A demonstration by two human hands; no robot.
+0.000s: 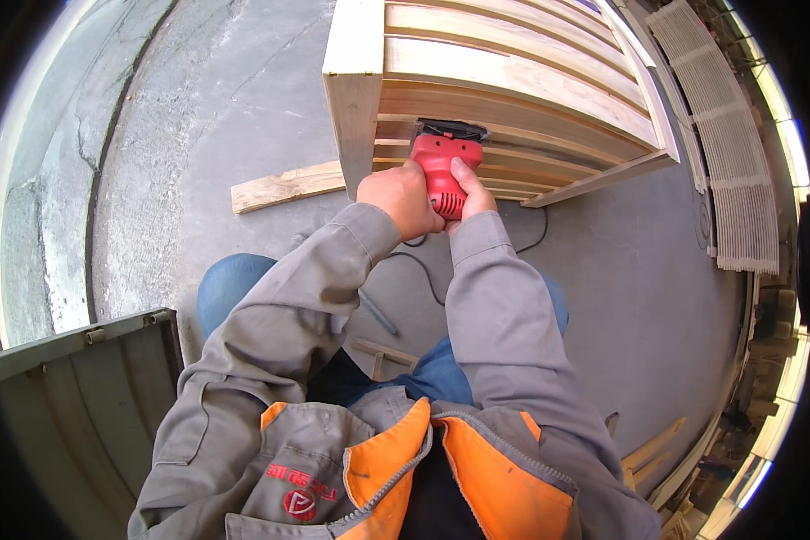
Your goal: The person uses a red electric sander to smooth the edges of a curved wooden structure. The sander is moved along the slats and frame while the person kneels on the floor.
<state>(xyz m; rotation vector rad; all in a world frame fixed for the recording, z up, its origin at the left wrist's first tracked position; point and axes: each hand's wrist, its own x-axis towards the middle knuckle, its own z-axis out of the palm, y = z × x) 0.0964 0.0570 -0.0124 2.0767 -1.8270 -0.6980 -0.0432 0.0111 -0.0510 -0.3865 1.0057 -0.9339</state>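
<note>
Both my hands grip a red electric sander (445, 165) with a black base. My left hand (398, 196) is closed around its left side. My right hand (473, 191) wraps its right side, with the thumb lying along the top. The sander's black base is up against the slats of a pale wooden slatted frame (513, 67), on the side facing me. How much of the base touches the wood, I cannot tell. A dark power cord (423, 268) loops below my hands and partly behind my right sleeve.
A loose wooden board (286, 186) lies on the floor left of the frame. Between my knees are a grey tube (378, 312) and small wood strips (382, 353). A metal panel (85, 396) stands at lower left. Stacked slats (720, 135) line the right, with more wood scraps (652, 450) below.
</note>
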